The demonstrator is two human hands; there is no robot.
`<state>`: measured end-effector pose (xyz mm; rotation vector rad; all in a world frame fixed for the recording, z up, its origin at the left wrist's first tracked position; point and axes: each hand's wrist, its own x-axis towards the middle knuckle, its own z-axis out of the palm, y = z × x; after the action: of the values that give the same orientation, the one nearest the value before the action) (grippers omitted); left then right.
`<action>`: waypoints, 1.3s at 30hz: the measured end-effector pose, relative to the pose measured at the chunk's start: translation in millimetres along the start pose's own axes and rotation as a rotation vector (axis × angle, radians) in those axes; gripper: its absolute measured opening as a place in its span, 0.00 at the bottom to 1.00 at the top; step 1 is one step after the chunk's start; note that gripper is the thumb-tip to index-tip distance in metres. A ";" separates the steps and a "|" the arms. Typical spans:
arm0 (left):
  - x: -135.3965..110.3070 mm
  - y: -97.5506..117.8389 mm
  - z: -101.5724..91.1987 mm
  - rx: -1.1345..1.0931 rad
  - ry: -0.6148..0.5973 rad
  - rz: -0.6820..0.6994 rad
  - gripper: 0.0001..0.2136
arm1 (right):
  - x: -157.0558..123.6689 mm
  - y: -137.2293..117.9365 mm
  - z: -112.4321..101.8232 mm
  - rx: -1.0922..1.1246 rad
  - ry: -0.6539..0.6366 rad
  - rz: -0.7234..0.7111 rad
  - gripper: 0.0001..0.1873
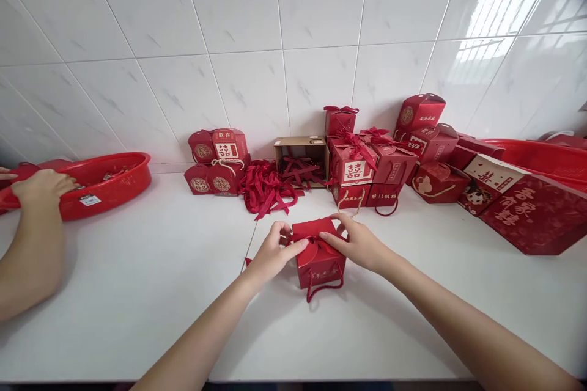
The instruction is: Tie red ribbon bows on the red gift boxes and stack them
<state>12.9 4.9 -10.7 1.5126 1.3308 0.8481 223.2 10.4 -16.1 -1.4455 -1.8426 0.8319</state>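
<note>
A small red gift box [321,270] stands upright on the white table, with a twisted cord handle [326,288] hanging down its near side. A red ribbon [310,238] runs across its top and meets in the middle. From the left, my left hand [279,250] pinches the ribbon with thumb and curled fingers. My right hand [355,243] is closed at the right of the lid, its thumb on the ribbon and its index finger at the back corner. The fingers partly cover the ribbon, so whether it is knotted is hard to see.
Behind the box lie a heap of loose red ribbons [268,186] and an open cardboard box [300,142] with more ribbon. Stacks of red gift boxes [351,165] stand along the wall. At left, another person's hand [43,186] reaches into a red basin [114,192].
</note>
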 end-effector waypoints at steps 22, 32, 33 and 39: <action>-4.1 32.6 -30.8 -0.062 -0.517 -0.054 0.10 | -13.3 -7.4 -21.7 -0.055 0.466 -0.417 0.12; -33.3 26.7 23.6 0.570 0.028 0.478 0.15 | -13.9 -30.0 -3.7 0.252 -0.053 -0.193 0.02; -34.5 24.5 23.6 0.620 0.033 0.500 0.16 | -14.1 -30.5 -3.0 0.246 -0.059 -0.186 0.02; -24.5 15.5 9.2 0.592 -0.126 0.691 0.14 | -13.4 -36.4 -7.5 0.050 -0.122 -0.209 0.08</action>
<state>22.4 -20.8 2.5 2.5308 1.0036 0.7750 211.0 -9.1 16.0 -1.1703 -2.0085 0.8709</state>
